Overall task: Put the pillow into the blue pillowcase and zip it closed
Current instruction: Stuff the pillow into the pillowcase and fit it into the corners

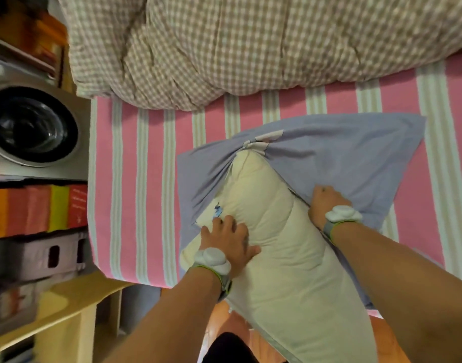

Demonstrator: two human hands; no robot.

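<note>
The bed (151, 179) carries a sheet with broad pink stripes and narrow pale green and white ones, and its near left corner is rounded and hangs over a light wooden shelf (75, 297). Along the far edge of the bed lies a thick quilt (237, 45) in a small beige and white check, soft and heavily folded. Beside the left edge of the bed stand a grey appliance with a round dark glass door (33, 127), a row of orange, red and yellow-green books (41, 208), and a grey plastic crate (41, 258). The blue pillowcase (355, 153) lies flat on the near right part of the bed, thin cotton with many wrinkles that gather at its opening, where a small pale printed patch shows. The cream pillow (290, 258), long and plump with smooth fabric, enters this opening with its far end only; its near end hangs past the near edge of the bed over the wooden floor (224, 318). The left hand (230, 242) presses flat on the pillow with the fingers spread. The right hand (327, 203) is closed on the edge of the pillowcase just beside the pillow. Both wrists wear a grey band with a white device. The sheet between the pillowcase and the quilt is open.
</note>
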